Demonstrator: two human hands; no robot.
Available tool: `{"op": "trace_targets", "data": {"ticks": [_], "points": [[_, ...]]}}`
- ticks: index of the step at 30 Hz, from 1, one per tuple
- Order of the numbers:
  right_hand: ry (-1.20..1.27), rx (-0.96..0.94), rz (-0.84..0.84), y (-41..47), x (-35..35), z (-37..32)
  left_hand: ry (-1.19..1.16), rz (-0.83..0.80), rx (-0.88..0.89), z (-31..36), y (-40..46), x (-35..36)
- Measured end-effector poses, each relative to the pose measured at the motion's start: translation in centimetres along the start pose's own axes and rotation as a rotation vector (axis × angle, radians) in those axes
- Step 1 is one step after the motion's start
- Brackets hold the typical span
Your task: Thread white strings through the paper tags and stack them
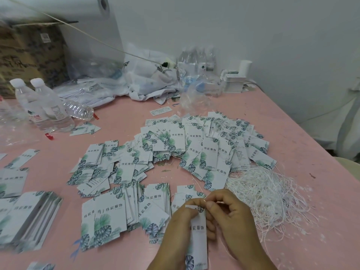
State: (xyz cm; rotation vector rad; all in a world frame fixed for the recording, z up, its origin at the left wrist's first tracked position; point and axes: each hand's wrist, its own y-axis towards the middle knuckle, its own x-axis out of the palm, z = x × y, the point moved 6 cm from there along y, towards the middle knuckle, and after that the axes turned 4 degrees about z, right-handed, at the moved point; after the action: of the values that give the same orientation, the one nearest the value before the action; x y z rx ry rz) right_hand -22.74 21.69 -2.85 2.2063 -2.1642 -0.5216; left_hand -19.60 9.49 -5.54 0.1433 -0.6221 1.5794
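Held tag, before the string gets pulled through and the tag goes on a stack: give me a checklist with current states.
1. Tag gripped by left hand: ok.
2. Right hand pinching at the tag's top edge: ok.
3. String actually through the hole: cannot tell, fingers cover it.
4. Loose white strings lying beside the right hand: ok.
5. Pile of strung tags on the pink table to receive it: ok.
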Motion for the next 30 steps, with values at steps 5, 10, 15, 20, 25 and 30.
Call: {"op": "trace_targets", "data": {"ticks": [5, 10, 15, 20, 25, 30], "points": [[0.441, 0.272, -0.001, -0.2, 0.4, 1.4, -0.062, -0.036, 0.003, -0.3, 0.1, 0.1], [0.165, 0.109, 0.176, 0.4, -1.9, 0.8, -0.097, 0.057, 0.083, 0.0, 0.2, -0.9], [0.193, 0.104, 0.127, -0.4, -0.7, -0.4, -0.016, 0.084, 0.129, 0.2, 0.1, -1.4], [0.114, 0.084, 0.034, -1.3, 0.9, -1.5, 0.053, 0.109, 0.212, 0.9, -0.3, -1.5], [0.022, 0.052, 0.050, -1.3, 1.0, -1.7, 0.135, 0.127, 0.277, 1.1, -0.7, -1.1], [0.004, 0.018, 0.088, -1.4, 0.8, -1.9, 0.145, 0.151, 0.292, 1.4, -0.9, -1.1]]}}
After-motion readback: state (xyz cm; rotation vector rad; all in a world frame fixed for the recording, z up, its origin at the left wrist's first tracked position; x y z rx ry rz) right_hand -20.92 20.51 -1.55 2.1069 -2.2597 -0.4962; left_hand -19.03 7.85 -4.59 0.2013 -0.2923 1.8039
